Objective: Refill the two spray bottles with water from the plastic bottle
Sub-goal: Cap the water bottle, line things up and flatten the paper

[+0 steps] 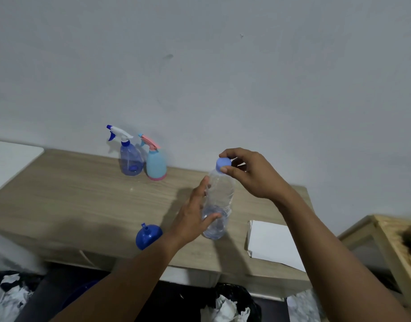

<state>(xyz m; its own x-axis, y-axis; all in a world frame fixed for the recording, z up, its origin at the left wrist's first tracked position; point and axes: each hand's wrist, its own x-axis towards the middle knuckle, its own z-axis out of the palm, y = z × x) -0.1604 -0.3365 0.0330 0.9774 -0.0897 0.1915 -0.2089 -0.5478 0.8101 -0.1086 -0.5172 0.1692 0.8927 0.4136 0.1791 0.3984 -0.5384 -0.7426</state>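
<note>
A clear plastic bottle (219, 201) with some water at the bottom is held above the wooden table (60, 201). My left hand (192, 217) holds its body, fingers wrapped round the lower half. My right hand (248, 173) pinches the blue cap (223, 164) on its neck between thumb and fingers. Two spray bottles stand by the wall: a translucent blue spray bottle (130, 159) with a white and blue trigger, and a light blue spray bottle (156, 165) with a pink trigger and base, both with heads on.
A dark blue funnel (147, 237) lies on the table near its front edge. A white box (273, 244) sits at the table's right. A wooden frame (385, 240) stands further right. Crumpled paper and dark bags (232, 305) lie on the floor below.
</note>
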